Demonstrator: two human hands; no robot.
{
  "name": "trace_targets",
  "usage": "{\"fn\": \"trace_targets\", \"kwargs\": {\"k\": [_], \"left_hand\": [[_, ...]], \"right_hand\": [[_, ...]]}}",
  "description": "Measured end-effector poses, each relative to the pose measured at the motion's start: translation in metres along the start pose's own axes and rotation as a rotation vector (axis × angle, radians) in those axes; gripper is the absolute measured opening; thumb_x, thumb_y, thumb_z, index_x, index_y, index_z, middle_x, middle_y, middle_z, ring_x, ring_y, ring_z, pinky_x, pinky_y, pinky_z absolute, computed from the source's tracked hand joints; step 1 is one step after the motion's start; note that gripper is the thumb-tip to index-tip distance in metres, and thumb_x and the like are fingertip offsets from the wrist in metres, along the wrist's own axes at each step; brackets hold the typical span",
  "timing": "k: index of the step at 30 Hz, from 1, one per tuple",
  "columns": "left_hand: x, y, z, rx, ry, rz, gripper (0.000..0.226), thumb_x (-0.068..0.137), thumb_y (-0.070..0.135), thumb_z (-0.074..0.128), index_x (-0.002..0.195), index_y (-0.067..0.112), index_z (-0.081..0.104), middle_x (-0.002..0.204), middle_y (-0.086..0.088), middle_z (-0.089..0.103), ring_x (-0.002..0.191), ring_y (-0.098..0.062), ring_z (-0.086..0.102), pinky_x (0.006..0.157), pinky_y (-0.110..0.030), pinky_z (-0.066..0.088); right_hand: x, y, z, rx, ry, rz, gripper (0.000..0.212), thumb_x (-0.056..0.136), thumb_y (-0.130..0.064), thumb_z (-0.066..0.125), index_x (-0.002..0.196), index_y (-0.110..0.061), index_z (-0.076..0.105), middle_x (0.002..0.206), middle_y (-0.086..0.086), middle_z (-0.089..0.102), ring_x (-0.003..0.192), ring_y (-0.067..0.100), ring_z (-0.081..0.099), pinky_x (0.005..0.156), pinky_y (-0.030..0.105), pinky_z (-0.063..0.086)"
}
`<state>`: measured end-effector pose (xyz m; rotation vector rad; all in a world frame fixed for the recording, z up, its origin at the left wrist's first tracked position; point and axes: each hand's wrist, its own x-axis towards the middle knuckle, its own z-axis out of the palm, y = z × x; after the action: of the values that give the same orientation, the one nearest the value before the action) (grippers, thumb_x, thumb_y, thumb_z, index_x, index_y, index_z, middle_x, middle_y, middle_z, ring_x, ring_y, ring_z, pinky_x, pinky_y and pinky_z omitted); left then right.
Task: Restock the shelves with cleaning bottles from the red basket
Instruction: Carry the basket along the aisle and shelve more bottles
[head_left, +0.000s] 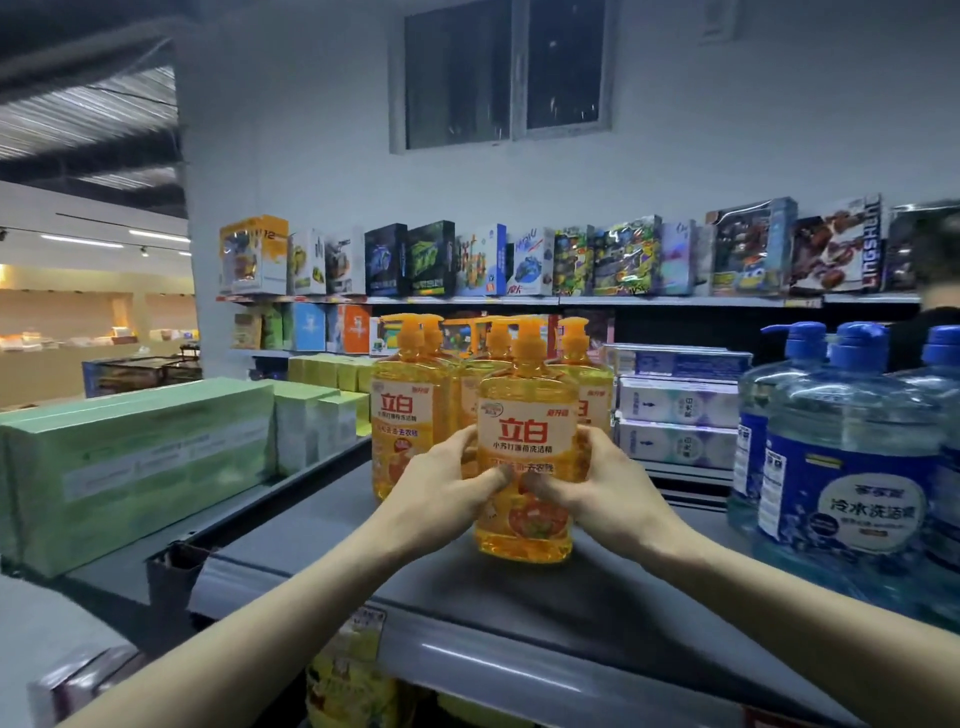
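A yellow pump bottle of dish soap (527, 415) stands upright on the grey top shelf (467, 587), in front of several identical yellow bottles (408, 410). My left hand (441, 491) wraps its left side and my right hand (592, 483) its right side, thumbs meeting on the label. The red basket is out of view.
Blue pump bottles (847, 467) crowd the shelf's right. Green boxes (130, 467) fill the shelf section to the left. White and blue packs (680, 410) stack behind. Toy boxes (519, 260) line a far wall shelf. A yellow package (348, 680) shows below the shelf edge.
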<state>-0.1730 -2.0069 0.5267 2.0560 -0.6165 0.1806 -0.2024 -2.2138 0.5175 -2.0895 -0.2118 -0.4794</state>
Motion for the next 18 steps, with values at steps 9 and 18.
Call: {"fn": "trace_targets", "kwargs": {"k": [9, 18], "left_hand": [[-0.027, -0.022, -0.002, 0.191, -0.044, 0.04, 0.04, 0.102, 0.034, 0.065, 0.141, 0.027, 0.062, 0.119, 0.021, 0.067, 0.118, -0.005, 0.065, 0.093, -0.015, 0.049], [-0.011, -0.036, -0.009, 0.18, -0.093, -0.01, 0.039, 0.099, 0.027, 0.066, 0.138, 0.029, 0.065, 0.125, 0.015, 0.071, 0.117, -0.009, 0.065, 0.105, -0.027, 0.051]], "right_hand": [[-0.03, -0.002, 0.0, -0.337, 0.122, -0.032, 0.05, 0.089, -0.048, 0.081, 0.128, -0.027, 0.058, 0.11, -0.018, 0.071, 0.097, 0.0, 0.069, 0.076, 0.015, 0.055], [0.005, 0.0, 0.026, -0.407, 0.176, 0.03, 0.043, 0.088, -0.05, 0.082, 0.107, -0.023, 0.052, 0.094, -0.012, 0.067, 0.087, 0.01, 0.069, 0.07, 0.025, 0.057]]}}
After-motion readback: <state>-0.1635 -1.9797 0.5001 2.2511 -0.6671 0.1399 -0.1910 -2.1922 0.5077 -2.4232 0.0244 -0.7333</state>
